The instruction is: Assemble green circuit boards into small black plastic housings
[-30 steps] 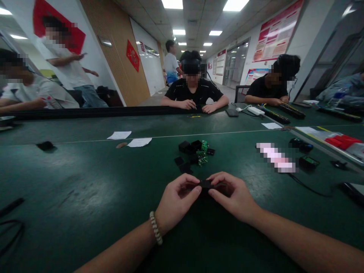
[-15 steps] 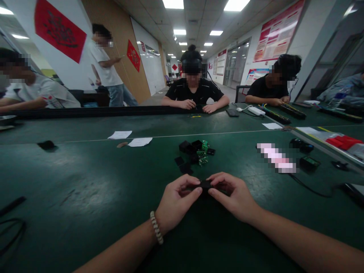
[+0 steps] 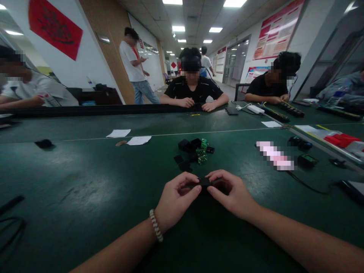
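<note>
A small black plastic case [image 3: 204, 182] is held between my two hands, just above or on the green table; I cannot tell which. My left hand [image 3: 182, 199], with a beaded bracelet [image 3: 156, 226] at the wrist, pinches its left end between thumb and fingers. At the right end, my right hand [image 3: 230, 193] grips it the same way. Fingers cover both ends of the case. Beyond my hands lies a pile of black plastic housings [image 3: 184, 145], flat black covers [image 3: 184, 165] and green circuit boards [image 3: 202, 151].
White paper slips [image 3: 139, 140] lie at the left beyond the pile. On the right are a pixelated pink object [image 3: 274, 155], a black cable [image 3: 308, 184] and a black box [image 3: 307, 160]. Co-workers sit across the green table [image 3: 93, 170].
My hands keep hold of the black case with almost no movement. In the background, the standing person has moved to the right, and another person shows behind the co-worker opposite.
</note>
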### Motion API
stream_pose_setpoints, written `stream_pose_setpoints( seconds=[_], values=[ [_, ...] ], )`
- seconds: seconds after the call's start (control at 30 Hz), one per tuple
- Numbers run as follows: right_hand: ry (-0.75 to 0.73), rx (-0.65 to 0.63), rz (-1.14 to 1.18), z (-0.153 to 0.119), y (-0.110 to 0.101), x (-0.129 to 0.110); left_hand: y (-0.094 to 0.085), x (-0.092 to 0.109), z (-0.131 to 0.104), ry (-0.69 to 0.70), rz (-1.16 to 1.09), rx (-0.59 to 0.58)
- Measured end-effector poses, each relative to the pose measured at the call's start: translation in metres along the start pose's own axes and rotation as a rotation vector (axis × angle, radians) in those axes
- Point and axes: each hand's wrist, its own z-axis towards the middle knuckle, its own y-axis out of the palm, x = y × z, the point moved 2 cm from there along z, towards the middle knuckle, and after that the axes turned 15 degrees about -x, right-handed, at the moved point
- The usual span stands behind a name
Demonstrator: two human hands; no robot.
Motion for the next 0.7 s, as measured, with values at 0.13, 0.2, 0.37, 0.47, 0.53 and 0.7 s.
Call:
stream_pose_setpoints(
  seconds=[0.13, 0.2, 0.37, 0.47, 0.53, 0.7],
  values=[
    [0.001, -0.013, -0.007, 0.0005, 0.0006, -0.0009, -0.0002, 0.0004, 0.0003, -0.003, 0.011, 0.011],
    [0.011, -0.041, -0.015, 0.0002, 0.0007, -0.0013, -0.0005, 0.0018, 0.0001, -0.009, 0.029, 0.018],
    [0.036, -0.059, -0.048, -0.0007, -0.0002, -0.0019, -0.0014, 0.0036, -0.0006, -0.034, 0.069, 0.046],
    [0.05, -0.043, -0.071, -0.0002, -0.0002, -0.0013, -0.0014, 0.0027, -0.0004, -0.03, 0.077, 0.049],
    [0.06, -0.031, -0.078, 0.0002, 0.0001, -0.0001, -0.001, 0.0024, -0.0001, -0.034, 0.08, 0.05],
    [0.061, -0.014, -0.033, 0.0005, 0.0006, 0.0025, 0.0002, 0.0037, -0.0001, -0.048, 0.083, 0.048]
  ],
)
